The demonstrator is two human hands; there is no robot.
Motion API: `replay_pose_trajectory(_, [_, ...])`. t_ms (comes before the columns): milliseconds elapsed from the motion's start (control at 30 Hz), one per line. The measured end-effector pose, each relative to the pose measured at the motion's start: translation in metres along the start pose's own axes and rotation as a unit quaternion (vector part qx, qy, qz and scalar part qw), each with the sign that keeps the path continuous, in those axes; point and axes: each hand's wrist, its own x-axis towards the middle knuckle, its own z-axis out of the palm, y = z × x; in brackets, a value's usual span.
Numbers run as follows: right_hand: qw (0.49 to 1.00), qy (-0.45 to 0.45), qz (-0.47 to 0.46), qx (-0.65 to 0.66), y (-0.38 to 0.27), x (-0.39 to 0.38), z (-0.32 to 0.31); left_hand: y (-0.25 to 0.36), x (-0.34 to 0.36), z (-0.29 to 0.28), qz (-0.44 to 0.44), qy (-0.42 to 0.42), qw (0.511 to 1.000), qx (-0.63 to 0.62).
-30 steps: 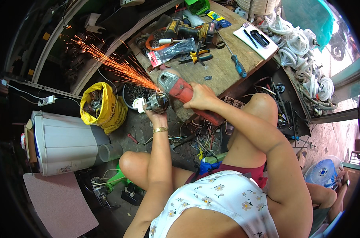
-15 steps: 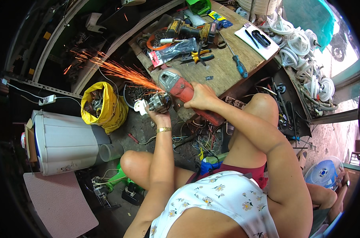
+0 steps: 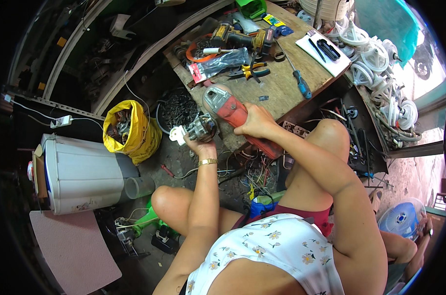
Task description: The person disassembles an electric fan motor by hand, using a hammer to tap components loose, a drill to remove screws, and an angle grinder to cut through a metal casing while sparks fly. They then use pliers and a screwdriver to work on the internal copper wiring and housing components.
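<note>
A red angle grinder (image 3: 231, 112) with a grey metal head lies in the grip of my right hand (image 3: 257, 121), over the near left corner of the wooden table (image 3: 277, 64). My left hand (image 3: 200, 144), with a gold watch at the wrist, is closed on a small electric motor (image 3: 202, 127) that has a white plastic part (image 3: 177, 134) on its left end. The motor sits just left of the grinder's head; whether the disc touches it I cannot tell. No sparks show.
On the table lie a yellow cordless drill (image 3: 242, 39), pliers (image 3: 250, 71), a blue screwdriver (image 3: 301, 84) and a packaged item (image 3: 218, 65). A yellow bag (image 3: 132, 132) and a basin of dark scraps (image 3: 181, 110) stand left. Another person's arm (image 3: 417, 250) shows at lower right.
The orange spark stream that shot up and left from the grinder has stopped. Both hands keep their holds; the whole view has shifted slightly.
</note>
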Motion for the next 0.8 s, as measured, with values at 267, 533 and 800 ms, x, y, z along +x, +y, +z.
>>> replay_pose_trajectory(267, [1.000,0.000,0.008,-0.004,-0.0001,-0.0012,-0.0004,-0.0014,-0.0044,0.0072,-0.009,0.033,0.999,-0.017])
replay_pose_trajectory(533, [1.000,-0.008,0.009,-0.026,-0.0019,-0.0020,-0.0004,-0.0023,-0.0056,0.0063,-0.008,0.029,1.000,-0.004])
replay_pose_trajectory(800, [1.000,0.001,0.001,-0.019,-0.0004,-0.0033,0.0013,-0.0025,-0.0022,0.0038,-0.017,0.003,0.999,-0.030])
